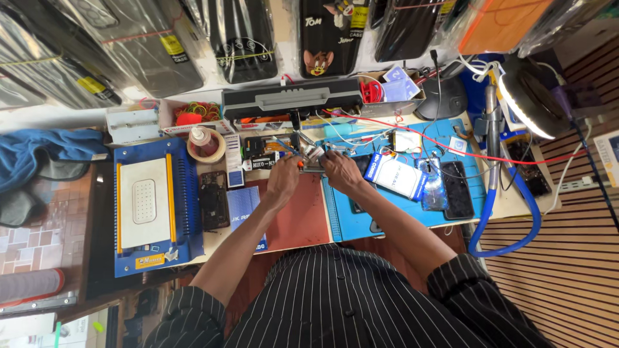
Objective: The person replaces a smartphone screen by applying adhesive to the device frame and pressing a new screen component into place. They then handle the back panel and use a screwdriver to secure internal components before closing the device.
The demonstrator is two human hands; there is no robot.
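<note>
My left hand [284, 180] and my right hand [342, 171] meet at the back of the bench, over the seam between a red-brown mat [300, 222] and a blue work mat [361, 222]. Between the fingertips sits a small shiny metal fixture [314, 154]. The left fingers pinch a thin orange-tipped tool [300, 164] against it. The right fingers close on the fixture's right end. What lies under the fingers is hidden.
A blue machine with a white plate [145, 206] stands at the left, an opened phone [214, 200] and a tape roll [206, 145] beside it. To the right lie a white-and-blue box [400, 177], a dark phone [458, 190], wires, a ring lamp [532, 96] and a blue hose [509, 222]. A grey tool case [290, 100] is behind.
</note>
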